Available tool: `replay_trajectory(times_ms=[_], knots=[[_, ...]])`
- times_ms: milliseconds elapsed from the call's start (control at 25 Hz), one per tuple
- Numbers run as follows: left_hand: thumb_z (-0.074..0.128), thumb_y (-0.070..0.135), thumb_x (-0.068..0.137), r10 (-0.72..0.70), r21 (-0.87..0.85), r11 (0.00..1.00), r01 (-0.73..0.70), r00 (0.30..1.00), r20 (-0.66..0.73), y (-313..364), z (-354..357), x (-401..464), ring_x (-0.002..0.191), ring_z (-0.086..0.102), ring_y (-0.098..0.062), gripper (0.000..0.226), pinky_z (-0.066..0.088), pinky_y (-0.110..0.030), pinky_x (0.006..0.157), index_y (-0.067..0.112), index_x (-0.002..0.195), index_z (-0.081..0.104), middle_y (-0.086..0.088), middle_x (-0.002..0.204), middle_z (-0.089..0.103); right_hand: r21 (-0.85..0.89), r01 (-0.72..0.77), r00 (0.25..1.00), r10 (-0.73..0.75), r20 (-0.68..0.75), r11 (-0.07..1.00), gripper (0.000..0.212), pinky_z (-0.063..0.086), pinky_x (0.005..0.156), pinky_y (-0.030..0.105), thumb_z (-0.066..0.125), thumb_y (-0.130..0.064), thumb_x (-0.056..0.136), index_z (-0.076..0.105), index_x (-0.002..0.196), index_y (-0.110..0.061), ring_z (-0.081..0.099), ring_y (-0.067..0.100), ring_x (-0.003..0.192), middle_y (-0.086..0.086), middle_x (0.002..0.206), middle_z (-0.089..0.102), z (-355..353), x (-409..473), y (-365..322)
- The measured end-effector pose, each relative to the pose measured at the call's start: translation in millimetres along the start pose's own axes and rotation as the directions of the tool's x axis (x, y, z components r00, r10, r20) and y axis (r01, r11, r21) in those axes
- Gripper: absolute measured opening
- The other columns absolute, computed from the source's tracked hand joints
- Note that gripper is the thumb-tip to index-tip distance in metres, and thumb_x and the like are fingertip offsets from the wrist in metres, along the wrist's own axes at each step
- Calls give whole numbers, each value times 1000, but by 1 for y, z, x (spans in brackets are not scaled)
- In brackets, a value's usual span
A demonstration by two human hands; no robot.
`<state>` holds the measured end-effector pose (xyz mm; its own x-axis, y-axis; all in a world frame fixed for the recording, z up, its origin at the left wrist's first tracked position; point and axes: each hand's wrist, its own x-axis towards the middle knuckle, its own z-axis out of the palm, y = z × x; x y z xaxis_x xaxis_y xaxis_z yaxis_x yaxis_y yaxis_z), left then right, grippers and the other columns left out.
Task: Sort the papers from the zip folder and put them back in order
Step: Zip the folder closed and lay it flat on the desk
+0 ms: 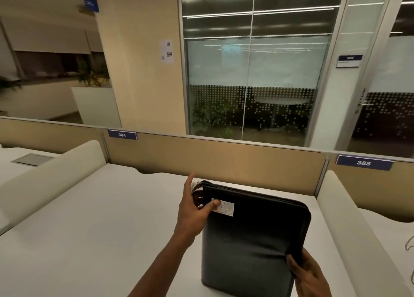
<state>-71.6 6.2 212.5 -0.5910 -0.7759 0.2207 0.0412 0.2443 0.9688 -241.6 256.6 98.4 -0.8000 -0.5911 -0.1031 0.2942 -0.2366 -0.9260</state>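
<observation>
Early stage: black zip folder (253, 236) stands tilted on the desk (100, 218), zipped as far as I can tell, no papers out. Left hand (193, 209) pinches its top-left corner, thumb on the white label (224, 207); right hand (307, 274) fingers curl round the lower-right edge. Unzipping, sorting, refiling all remain.

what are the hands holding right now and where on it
Both grip the black zip folder: left hand at its far left corner, right hand on its near right edge.
</observation>
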Motion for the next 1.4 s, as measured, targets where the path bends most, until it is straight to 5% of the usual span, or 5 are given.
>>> replay_trajectory(times_ms=[240, 440, 600, 760, 1400], knots=[[82, 12, 79, -21, 10, 1000, 21, 1000, -2, 2, -6, -15, 111, 59, 1, 92, 52, -15, 86, 46, 147, 29, 23, 123, 55, -203, 190, 978, -204, -49, 961, 21, 61, 75, 25, 62, -19, 94, 79, 106, -24, 74, 13, 93, 5, 104, 77, 11, -24, -78], [81, 11, 81, -27, -6, 1000, 27, 1000, 7, -2, -9, -20, 109, 59, 4, 89, 52, -16, 86, 40, 148, 32, 25, 123, 55, -670, 624, 700, -669, 250, 403, 24, 57, 84, 21, 71, -30, 88, 70, 111, -24, 68, 7, 96, -10, 104, 72, 105, -41, -184], [80, 15, 83, 13, 3, 1000, -13, 1000, -2, -7, -8, -17, 107, 61, 4, 84, 54, -17, 85, 34, 150, 33, 22, 126, 58, -632, 755, 643, -390, 659, 176, 15, 55, 76, 17, 72, -34, 90, 78, 101, -25, 67, -1, 86, -15, 96, 74, 225, -27, -184], [82, 16, 81, 29, -5, 1000, -29, 1000, 6, -8, -9, -13, 105, 68, -7, 69, 59, -24, 84, 29, 140, 47, 16, 113, 69, -793, 609, 787, -110, 607, -11, 23, 58, 74, 32, 69, -44, 88, 78, 93, -23, 67, 13, 81, -7, 90, 75, 284, 16, -139], [55, 15, 100, -59, -407, 910, 80, 996, 64, 5, -39, -5, 104, 71, -26, 23, 59, -44, 89, 5, 116, 68, -13, 107, 74, -629, 666, 732, -188, 655, 402, 16, 60, 80, 23, 77, -13, 86, 79, 101, -19, 72, 4, 84, -5, 93, 77, 262, 39, -123]])
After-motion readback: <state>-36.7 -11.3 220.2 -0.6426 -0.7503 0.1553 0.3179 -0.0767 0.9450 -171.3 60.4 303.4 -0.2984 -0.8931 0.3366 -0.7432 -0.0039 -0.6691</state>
